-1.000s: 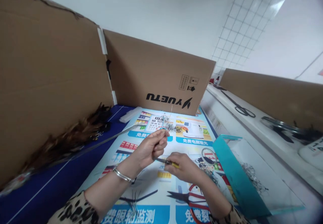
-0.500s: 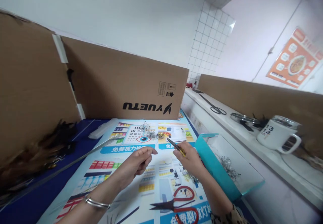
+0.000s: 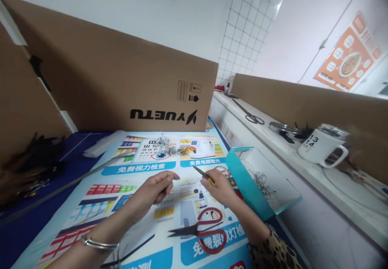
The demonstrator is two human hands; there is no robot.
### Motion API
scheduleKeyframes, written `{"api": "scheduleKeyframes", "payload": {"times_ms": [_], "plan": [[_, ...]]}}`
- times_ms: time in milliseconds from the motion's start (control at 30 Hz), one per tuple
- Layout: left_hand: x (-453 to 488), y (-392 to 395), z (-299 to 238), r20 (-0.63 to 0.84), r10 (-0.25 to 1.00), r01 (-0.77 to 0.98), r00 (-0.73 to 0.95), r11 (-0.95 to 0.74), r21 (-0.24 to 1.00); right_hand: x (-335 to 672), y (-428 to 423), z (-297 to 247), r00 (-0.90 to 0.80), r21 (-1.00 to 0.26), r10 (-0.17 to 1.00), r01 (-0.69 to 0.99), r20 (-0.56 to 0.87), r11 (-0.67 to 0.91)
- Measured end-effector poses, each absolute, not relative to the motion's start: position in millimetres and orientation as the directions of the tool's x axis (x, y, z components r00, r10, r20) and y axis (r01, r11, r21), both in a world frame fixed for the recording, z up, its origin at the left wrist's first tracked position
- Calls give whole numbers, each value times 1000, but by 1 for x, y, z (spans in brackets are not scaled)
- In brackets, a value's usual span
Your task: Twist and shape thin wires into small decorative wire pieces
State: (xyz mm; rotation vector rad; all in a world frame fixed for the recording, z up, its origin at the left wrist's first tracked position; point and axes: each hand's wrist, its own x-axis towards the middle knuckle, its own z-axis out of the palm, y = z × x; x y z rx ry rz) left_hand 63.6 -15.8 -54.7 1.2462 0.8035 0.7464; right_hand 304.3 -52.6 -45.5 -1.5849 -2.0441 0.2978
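My right hand (image 3: 218, 186) is closed on a small pair of pliers (image 3: 202, 174) with yellow grips, its dark tip pointing up and left over the printed poster mat (image 3: 127, 188). To its left, my left hand (image 3: 154, 189) hovers above the mat with fingers loosely curled and thumb meeting forefinger; whether they pinch anything is too small to tell. A silver bangle (image 3: 98, 242) rings that wrist. Red-handled scissors (image 3: 202, 230) lie on the mat just below both hands. A cluster of small metal ornaments (image 3: 169, 149) sits farther up the mat.
A teal-edged tray (image 3: 242, 176) holding wire bits stands right of my right hand. Cardboard walls (image 3: 121, 79) close off the back and left. Dark feathers (image 3: 33, 159) and a long metal rod (image 3: 72, 182) lie at left. A white mug (image 3: 318, 147) and black scissors (image 3: 251, 117) rest on the right ledge.
The view swung right and down. My hands came apart: the left lowered from its raised pinch to hover over the mat, the right moved rightward with the pliers.
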Motion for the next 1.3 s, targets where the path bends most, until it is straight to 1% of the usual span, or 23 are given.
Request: {"api": "scheduleKeyframes", "payload": {"times_ms": [67,100,167,267,333,400,467,567,667,800,867,1000,1300], "plan": [[63,-15,-54,-105,865,-38,490,142,989,296,-56,-58,-190,-434,954,858,232,277],[63,-15,-53,-113,864,-2,491,131,991,290,-58,-64,-214,-398,952,871,219,288],[65,-15,-51,-130,854,114,503,84,990,278,-62,-74,-276,-312,941,892,194,326],[67,-16,-50,-91,852,300,515,-80,951,262,-66,-86,-349,-212,926,903,145,373],[67,-16,-53,-69,855,383,515,-157,910,257,-68,-90,-379,-184,914,897,143,401],[67,-14,-58,-81,856,427,511,-171,888,256,-69,-90,-422,-193,892,873,160,447],[68,-12,-65,-82,860,419,504,-160,894,260,-68,-88,-446,-213,876,852,183,479],[70,-13,-75,-141,850,358,507,-59,932,275,-61,-82,-406,-218,888,867,215,449],[74,-18,-81,-273,812,267,515,151,952,301,-50,-75,-308,-181,926,920,217,348],[78,-25,-86,-382,765,112,519,382,917,339,-37,-72,-112,-87,978,988,176,128],[79,-27,-88,-406,732,42,547,460,887,352,-34,-74,-62,-72,985,995,161,74],[79,-29,-93,-417,690,-6,592,521,854,360,-32,-81,-84,-69,988,993,133,94],[84,-34,-94,-444,673,21,592,538,843,359,-32,-80,-137,-82,986,986,92,145]]}}
